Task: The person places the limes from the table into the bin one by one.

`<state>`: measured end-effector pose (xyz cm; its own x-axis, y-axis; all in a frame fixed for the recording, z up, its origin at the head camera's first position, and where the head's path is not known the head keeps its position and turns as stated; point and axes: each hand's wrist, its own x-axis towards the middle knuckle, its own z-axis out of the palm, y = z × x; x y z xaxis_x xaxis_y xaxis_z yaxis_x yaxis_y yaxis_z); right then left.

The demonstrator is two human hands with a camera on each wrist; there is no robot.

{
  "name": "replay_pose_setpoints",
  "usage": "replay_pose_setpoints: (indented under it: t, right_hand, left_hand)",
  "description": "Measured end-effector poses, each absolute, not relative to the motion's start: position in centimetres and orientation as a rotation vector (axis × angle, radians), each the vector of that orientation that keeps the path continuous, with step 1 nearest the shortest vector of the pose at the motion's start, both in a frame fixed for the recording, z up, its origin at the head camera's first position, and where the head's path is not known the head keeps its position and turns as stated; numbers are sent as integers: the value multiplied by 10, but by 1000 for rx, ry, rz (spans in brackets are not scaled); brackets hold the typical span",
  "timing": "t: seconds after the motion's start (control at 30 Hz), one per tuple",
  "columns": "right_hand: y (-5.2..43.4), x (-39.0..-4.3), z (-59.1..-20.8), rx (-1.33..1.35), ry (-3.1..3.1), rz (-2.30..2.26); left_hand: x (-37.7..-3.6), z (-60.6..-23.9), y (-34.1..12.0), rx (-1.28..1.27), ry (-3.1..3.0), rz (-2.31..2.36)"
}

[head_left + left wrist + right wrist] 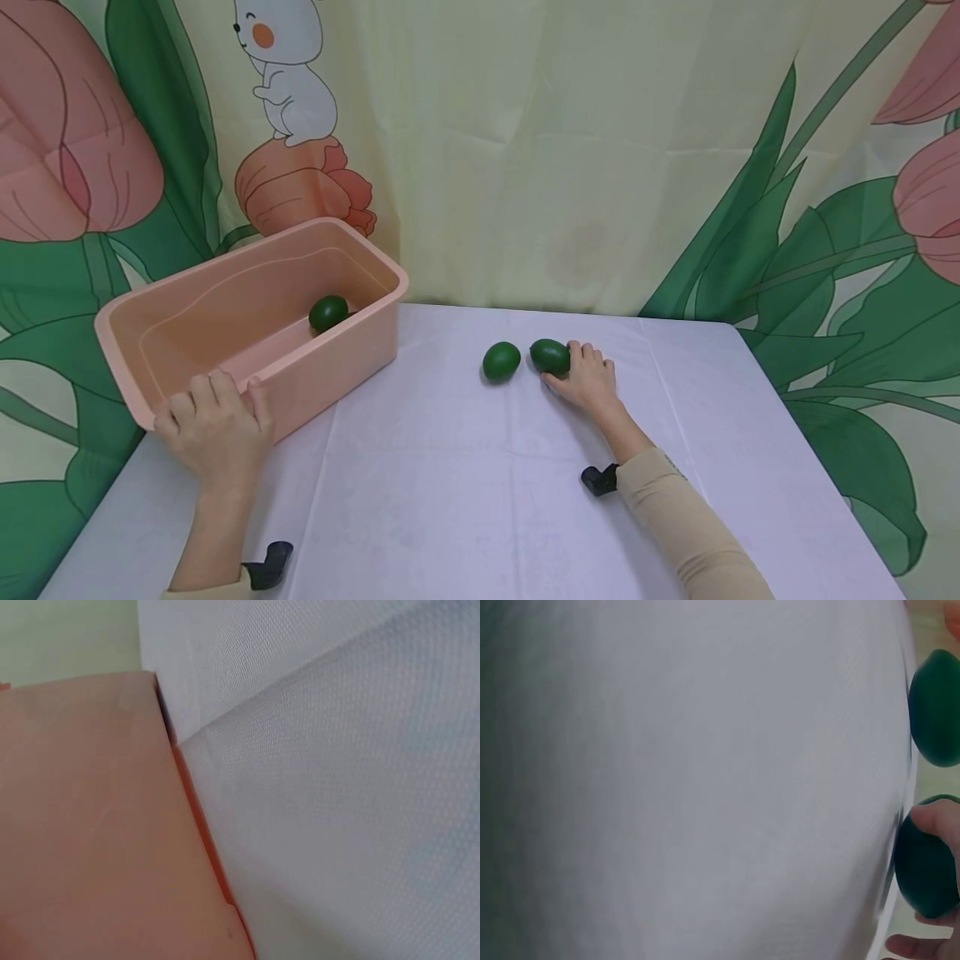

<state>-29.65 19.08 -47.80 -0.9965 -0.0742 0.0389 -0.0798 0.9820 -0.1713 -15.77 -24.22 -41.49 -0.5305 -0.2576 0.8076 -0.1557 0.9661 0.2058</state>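
Observation:
My left hand grips the near rim of a pink plastic bin, fingers bent over the edge. Inside the bin lies a green lime, with a bit of another dark green shape beside it, mostly hidden by the wall. Toward the back of the table, my right hand holds a second lime between thumb and fingers. Just left of it another lime lies loose on the cloth. Both table limes show at the right wrist view's edge, the held lime below the loose lime.
A white cloth covers the table. Behind it hangs a cream curtain printed with tulips and a white animal. The bin takes up the table's back left corner. Black wrist mounts sit on both forearms.

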Motion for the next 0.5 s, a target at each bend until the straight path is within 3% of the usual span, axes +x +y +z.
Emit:
replay_pose_setpoints:
  t: [0.5]
  right_hand:
    - [191,-298,-484,130,-3088,244]
  left_hand:
    - [-158,-414,-242,283,-2129,-131]
